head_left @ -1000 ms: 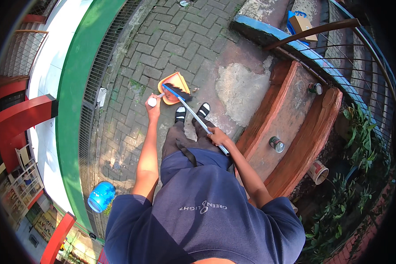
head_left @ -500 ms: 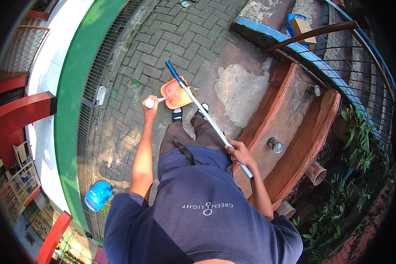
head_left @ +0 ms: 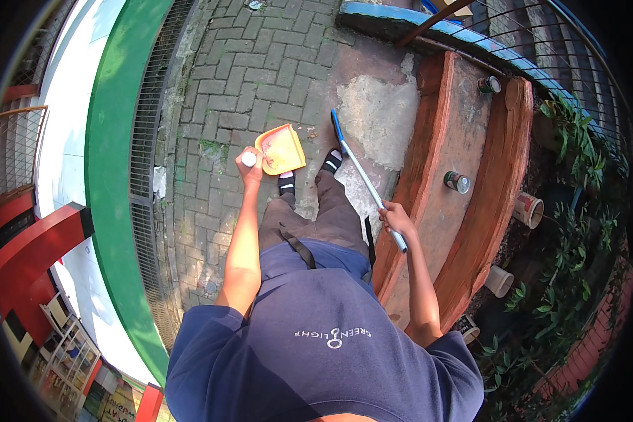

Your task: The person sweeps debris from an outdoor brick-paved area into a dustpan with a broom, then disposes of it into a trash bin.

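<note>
1. Firstly, head view: orange dustpan (head_left: 281, 150), upper middle of frame, its white-tipped handle (head_left: 248, 160) gripped in the left hand (head_left: 251, 169).
2. Broom (head_left: 363, 174), right of the dustpan, blue head toward the top; shaft gripped in the right hand (head_left: 397, 218).
3. Two cans (head_left: 457, 182), right of frame, on reddish bench (head_left: 465, 126).

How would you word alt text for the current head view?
A person holds an orange dustpan in the left hand and a broom with a blue head in the right hand. Outdoors, grey paving lies ahead, and a reddish ledge bearing two cans stands to the right.
</note>
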Tool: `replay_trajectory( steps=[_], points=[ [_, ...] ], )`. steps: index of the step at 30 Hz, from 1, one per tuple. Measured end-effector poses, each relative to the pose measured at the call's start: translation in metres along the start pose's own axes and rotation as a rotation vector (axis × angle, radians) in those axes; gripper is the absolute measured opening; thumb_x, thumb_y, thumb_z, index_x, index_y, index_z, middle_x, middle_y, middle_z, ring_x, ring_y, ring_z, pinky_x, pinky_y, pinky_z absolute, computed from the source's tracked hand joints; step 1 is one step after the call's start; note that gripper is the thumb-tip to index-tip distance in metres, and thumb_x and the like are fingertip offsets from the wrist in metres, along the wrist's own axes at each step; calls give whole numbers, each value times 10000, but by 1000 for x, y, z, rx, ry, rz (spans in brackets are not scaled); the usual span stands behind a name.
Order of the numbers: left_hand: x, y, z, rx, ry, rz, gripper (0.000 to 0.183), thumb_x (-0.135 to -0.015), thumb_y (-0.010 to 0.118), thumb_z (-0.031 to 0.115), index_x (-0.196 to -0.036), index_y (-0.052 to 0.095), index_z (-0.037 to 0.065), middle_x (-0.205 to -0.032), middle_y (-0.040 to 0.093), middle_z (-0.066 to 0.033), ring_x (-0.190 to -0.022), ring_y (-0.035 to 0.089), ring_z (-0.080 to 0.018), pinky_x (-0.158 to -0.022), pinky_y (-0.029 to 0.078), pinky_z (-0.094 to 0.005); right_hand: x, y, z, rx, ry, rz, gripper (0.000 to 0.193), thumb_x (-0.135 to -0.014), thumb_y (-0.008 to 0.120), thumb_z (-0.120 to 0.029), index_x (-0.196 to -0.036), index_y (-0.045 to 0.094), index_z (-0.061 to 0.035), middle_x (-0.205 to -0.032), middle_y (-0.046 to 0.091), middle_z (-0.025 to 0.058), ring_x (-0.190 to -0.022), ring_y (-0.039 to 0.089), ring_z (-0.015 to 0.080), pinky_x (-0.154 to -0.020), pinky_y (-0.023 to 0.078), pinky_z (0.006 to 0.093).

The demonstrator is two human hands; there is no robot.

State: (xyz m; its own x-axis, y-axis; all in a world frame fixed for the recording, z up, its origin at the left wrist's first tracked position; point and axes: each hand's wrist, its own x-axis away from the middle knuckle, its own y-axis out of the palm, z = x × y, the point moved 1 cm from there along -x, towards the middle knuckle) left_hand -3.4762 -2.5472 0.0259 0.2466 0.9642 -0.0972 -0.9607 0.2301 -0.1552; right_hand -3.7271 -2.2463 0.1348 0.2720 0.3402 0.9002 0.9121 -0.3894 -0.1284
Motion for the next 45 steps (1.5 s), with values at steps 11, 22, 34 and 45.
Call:
replay_trajectory(
  steps=[11, 22, 34, 45],
  points=[
    [18, -33, -14, -31, 17, -106, 173, -664, 573, -11, -564, 432, -6, -572, 483, -85, -549, 481, -180, -537, 394, -296, -68, 87, -28, 165, 79, -224, 174, -858, 463, -89, -985, 482, 28, -614, 440, 15, -436, 381, 67, -364, 329, 219],
    [18, -58, -25, 1, 9, -77, 149, -654, 563, -1, -593, 427, -8, -588, 487, -74, -583, 500, -179, -568, 408, -291, 52, 79, -59, 271, 41, -230, 465, -854, 490, -137, -1298, 375, -64, -666, 445, -11, -456, 392, 49, -378, 332, 204],
    [8, -60, -17, 49, 28, 11, 155, -667, 551, 11, -585, 420, -3, -621, 489, -70, -616, 484, -167, -589, 391, -283, -62, 112, -36, 581, -77, 46, 397, -833, 458, -129, -1193, 442, 38, -559, 515, 86, -445, 501, 147, -427, 429, 308],
    [-15, -84, -31, 59, 13, 56, 147, -648, 551, 13, -569, 428, -3, -608, 486, -73, -617, 484, -169, -589, 386, -284, -11, 129, -83, 225, 43, -349, 482, -819, 486, -95, -1289, 385, -52, -650, 460, 6, -454, 421, 71, -377, 346, 219]
  ],
)
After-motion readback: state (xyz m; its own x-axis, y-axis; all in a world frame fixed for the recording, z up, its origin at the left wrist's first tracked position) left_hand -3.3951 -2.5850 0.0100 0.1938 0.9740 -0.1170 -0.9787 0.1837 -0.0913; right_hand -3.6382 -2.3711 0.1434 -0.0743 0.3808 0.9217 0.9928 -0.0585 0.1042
